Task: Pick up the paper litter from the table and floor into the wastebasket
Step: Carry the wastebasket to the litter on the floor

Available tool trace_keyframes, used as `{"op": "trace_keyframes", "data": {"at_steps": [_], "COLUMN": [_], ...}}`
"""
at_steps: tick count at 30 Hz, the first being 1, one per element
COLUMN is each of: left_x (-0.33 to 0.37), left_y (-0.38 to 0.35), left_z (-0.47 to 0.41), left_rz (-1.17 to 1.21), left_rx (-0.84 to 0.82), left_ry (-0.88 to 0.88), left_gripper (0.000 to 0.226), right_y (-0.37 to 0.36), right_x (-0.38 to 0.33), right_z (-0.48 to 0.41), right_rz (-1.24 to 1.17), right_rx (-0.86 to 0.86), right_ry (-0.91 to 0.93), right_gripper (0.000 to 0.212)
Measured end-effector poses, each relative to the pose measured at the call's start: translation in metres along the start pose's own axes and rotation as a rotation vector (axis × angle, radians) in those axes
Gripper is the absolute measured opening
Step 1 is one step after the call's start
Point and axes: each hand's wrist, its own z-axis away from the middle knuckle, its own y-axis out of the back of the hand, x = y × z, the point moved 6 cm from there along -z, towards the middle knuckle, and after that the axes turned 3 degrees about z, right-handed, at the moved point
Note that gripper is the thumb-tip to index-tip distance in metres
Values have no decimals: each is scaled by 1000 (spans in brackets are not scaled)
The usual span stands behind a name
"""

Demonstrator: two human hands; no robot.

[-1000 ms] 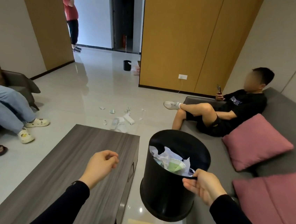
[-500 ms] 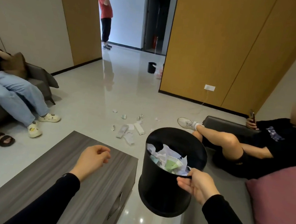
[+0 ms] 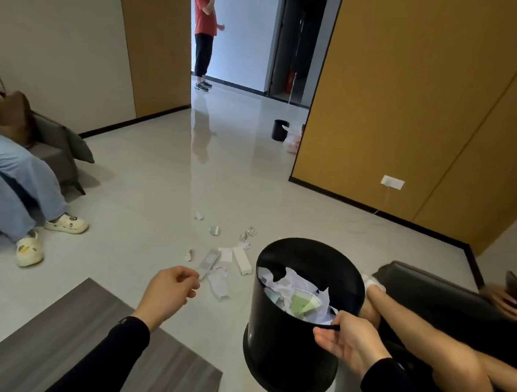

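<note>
My right hand (image 3: 347,341) grips the near rim of a black wastebasket (image 3: 288,352), held off the floor and tilted toward me. Crumpled white and green paper (image 3: 299,297) fills it. My left hand (image 3: 170,292) hovers past the far corner of the grey wood table (image 3: 81,349), fingers loosely curled with nothing in them. Paper litter (image 3: 221,263) lies scattered on the pale tiled floor just beyond both hands: flat white slips, a small box, several crumpled bits.
A seated person's legs in jeans (image 3: 13,182) are on a sofa at left. Another person's leg (image 3: 422,328) stretches over the dark sofa at right. A third person (image 3: 204,27) stands in the doorway. A second black bin (image 3: 280,130) stands by the yellow wall.
I have moved forward past the table; the floor litter is now closer, just ahead of my hands. The wastebasket stays in my right hand.
</note>
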Motion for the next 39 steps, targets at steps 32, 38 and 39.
{"op": "trace_keyframes", "data": {"at_steps": [32, 38, 39], "left_x": [46, 32, 34], "left_y": [60, 153, 170], "left_z": [-335, -417, -430], "left_rz": [108, 146, 147], "left_rx": [581, 598, 594], "left_ry": [238, 270, 276], "left_gripper": [13, 14, 14], "right_y": [-353, -486, -507], "right_x": [-288, -289, -291], "right_z": [-333, -358, -358], "right_rz": [380, 405, 409], "right_rx": [-521, -547, -546], "right_ry": [-40, -76, -75], "right_gripper": [21, 18, 16]}}
